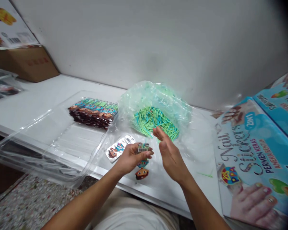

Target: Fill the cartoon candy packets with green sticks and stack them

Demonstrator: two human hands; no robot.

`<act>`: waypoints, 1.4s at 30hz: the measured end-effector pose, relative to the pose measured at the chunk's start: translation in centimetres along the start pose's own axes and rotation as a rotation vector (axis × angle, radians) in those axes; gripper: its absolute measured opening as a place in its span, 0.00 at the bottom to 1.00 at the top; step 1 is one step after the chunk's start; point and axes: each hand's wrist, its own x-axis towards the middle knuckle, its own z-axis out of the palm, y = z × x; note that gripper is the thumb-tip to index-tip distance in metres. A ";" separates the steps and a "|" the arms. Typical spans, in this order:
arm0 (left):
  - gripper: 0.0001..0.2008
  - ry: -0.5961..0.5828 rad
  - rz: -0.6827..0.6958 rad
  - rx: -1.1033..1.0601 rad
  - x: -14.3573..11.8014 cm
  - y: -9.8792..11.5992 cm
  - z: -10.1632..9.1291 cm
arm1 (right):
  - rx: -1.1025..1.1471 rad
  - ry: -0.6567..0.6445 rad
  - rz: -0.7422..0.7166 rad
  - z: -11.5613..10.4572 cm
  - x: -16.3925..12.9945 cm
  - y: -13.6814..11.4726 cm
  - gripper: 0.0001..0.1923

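Left hand is closed around a small cartoon-figure packet, held just above the white table; the figure's head hangs below the fingers. Right hand is flat and empty, fingers straight, edge-on just beside the packet, fingertips near the green and blue sticks lying in an open clear plastic bag. A second packet lies flat by the left hand. A row of like packets sits in a clear plastic tray. Nail-sticker boxes stand to the right.
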 end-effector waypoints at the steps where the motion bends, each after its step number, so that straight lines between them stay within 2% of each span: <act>1: 0.15 -0.019 0.004 -0.001 0.1 -0.1 0.1 | 0.017 -0.007 0.008 0.2 0.0 -0.1 0.24; 3: 0.14 -0.039 0.040 0.007 0.2 -0.3 0.1 | 0.011 -0.052 -0.002 0.3 0.2 -0.1 0.19; 5: 0.14 -0.006 0.069 0.052 0.2 -0.2 -0.1 | -0.029 -0.054 -0.013 0.0 0.5 0.6 0.14; 8: 0.16 0.132 0.018 0.055 -0.1 0.5 -1.4 | -0.133 0.046 0.113 -0.8 0.8 3.1 0.13; 9: 0.17 0.177 -0.001 0.018 -0.3 0.7 -1.9 | -0.212 0.036 0.168 -0.9 0.8 4.0 0.13; 10: 0.17 0.214 -0.013 -0.025 -0.4 1.0 -2.3 | -0.341 -0.014 0.198 -0.9 0.7 5.0 0.13; 12: 0.18 0.255 -0.019 -0.079 -0.7 1.2 -3.0 | -0.609 -0.193 0.211 -0.4 0.6 6.5 0.12; 14: 0.19 0.269 -0.021 -0.073 -0.9 1.1 -3.2 | -0.722 -0.298 0.196 0.6 0.5 7.6 0.13; 19: 0.17 0.245 -0.027 0.007 -0.8 0.4 -2.2 | -0.781 -0.422 0.120 3.0 1.8 9.3 0.13; 23: 0.15 0.207 -0.011 0.150 -0.8 -0.1 -1.6 | -0.753 -0.473 0.063 2.4 2.9 9.7 0.11; 26: 0.13 0.155 0.006 0.224 -0.8 -0.3 -1.5 | -0.619 -0.330 0.009 1.1 2.6 7.4 0.17; 29: 0.12 0.129 -0.012 0.225 -0.7 -0.5 -1.1 | -0.064 0.113 -0.043 0.2 1.7 3.4 0.15; 31: 0.12 0.113 -0.020 0.207 -0.6 -0.6 -0.8 | 0.145 0.235 -0.057 0.2 1.2 0.9 0.11; 33: 0.12 0.086 -0.023 0.208 -0.5 -0.6 -0.4 | 0.227 0.296 -0.080 0.6 0.9 -0.5 0.10; 36: 0.12 0.037 -0.023 0.238 -0.5 -0.5 0.1 | 0.218 0.363 -0.092 1.2 0.8 -0.9 0.09; 42: 0.12 -0.024 0.013 0.271 -0.8 -0.3 0.2 | 0.083 0.252 -0.112 2.0 0.5 -0.1 0.08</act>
